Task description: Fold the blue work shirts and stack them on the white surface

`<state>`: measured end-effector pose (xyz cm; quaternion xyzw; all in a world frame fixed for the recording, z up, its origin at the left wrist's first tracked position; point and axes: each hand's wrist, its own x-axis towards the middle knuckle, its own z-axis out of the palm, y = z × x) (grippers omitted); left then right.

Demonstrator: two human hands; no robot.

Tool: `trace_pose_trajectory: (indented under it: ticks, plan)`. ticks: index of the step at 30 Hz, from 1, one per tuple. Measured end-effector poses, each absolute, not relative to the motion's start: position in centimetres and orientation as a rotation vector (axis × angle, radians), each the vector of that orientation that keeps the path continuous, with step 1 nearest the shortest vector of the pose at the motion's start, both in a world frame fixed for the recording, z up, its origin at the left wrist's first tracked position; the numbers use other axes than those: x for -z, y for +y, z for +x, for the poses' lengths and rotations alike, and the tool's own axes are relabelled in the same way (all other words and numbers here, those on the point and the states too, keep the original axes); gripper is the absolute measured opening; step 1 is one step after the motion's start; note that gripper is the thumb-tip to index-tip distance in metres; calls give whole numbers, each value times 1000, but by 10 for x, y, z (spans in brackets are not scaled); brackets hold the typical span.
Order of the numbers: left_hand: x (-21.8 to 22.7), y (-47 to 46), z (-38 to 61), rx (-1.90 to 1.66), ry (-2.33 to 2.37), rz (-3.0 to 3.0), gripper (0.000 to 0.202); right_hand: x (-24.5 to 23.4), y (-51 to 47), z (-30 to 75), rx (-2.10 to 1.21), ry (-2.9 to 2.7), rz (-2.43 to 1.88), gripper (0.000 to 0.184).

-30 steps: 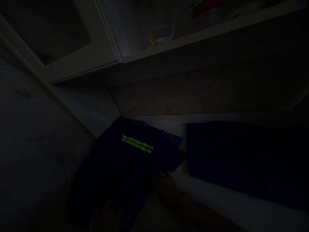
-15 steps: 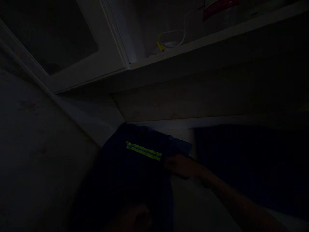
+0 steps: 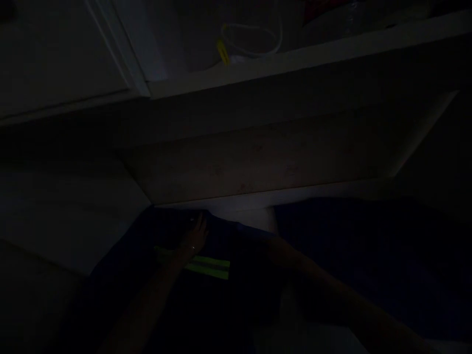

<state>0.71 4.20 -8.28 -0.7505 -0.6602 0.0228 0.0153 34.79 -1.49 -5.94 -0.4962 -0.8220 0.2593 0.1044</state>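
Observation:
A dark blue work garment (image 3: 221, 236) with a yellow-green reflective band (image 3: 210, 266) lies spread on a pale surface; the light is very dim. Across its upper part rests my left hand (image 3: 197, 237), fingers stretched out flat on the cloth above the band. My right hand (image 3: 280, 251) is at the garment's right side, its fingers closed on the edge of the cloth, though darkness hides the fingertips. To the right lies a second dark blue cloth (image 3: 342, 246), a pale gap separating the two at the back.
Above the surface runs an open shelf (image 3: 258, 69) holding a white cord (image 3: 254, 53) with a yellow tag (image 3: 222, 52) and a red package (image 3: 320, 9). A cabinet door (image 3: 62, 54) is at upper left. A back panel (image 3: 228, 167) stands behind the cloths.
My left hand has come up from the lower edge and now lies flat on the garment. My right hand stays at the garment's right side. The view has shifted to the right.

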Motion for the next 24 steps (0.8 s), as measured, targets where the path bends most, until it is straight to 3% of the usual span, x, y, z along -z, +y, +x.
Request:
trace_pose_trajectory:
  ticks: [5, 13, 18, 21, 24]
  plan:
    - [98, 82, -5, -60, -2077, -2208, 62, 47, 34, 338, -349, -2521, -1671, 28]
    - [91, 70, 18, -33, -2249, -1949, 59, 77, 45, 343, -154, -2438, -1868, 33]
    - [75, 32, 68, -47, -2091, -2106, 58, 70, 14, 394, -76, -2314, -1913, 39]
    - [70, 0, 128, 283, -1962, -2418, 53, 60, 13, 459, -90, -2202, -2032, 36]
    - [76, -19, 201, 657, -2157, -2694, 45, 52, 26, 538, -169, -2023, -2244, 33]
